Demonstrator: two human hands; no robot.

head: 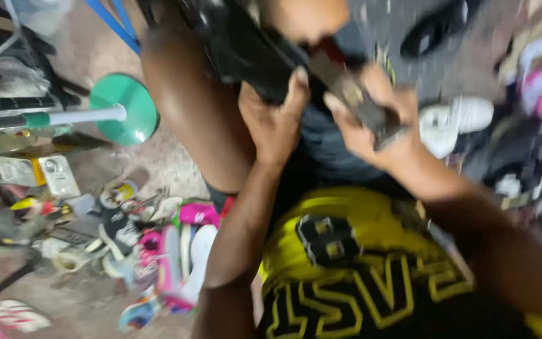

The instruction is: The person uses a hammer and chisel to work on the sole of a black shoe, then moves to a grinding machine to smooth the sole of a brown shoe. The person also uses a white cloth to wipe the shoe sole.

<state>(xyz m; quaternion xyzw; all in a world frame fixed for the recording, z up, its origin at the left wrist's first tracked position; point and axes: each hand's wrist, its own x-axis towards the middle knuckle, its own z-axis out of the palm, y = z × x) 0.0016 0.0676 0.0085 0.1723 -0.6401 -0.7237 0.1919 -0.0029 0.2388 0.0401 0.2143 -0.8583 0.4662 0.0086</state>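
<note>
Your left hand is wrapped around the lower edge of a black shoe that rests against your raised knee, fingers curled up over its dark side, so that grip is clenched on the shoe. Your right hand sits just beside it, closed around a flat, dark grey tool whose end points up toward the shoe; motion blur hides exactly what kind of tool it is and whether its tip touches the shoe. The shoe is high in the head view, near the top centre, above your lap and your yellow and black shirt. To your left, on the floor, lies a jumble of small shoes in pink, white and black, with tubes and small packets scattered near them. Farther left a green round base with a white pole lies on its side. To your right a white sneaker sits near your right wrist, and beyond it a heap of dark and pink items fills the edge of the view. A black shoe sole lies on the floor near the top right. The whole picture is blurred, so finer detail cannot be told.
</note>
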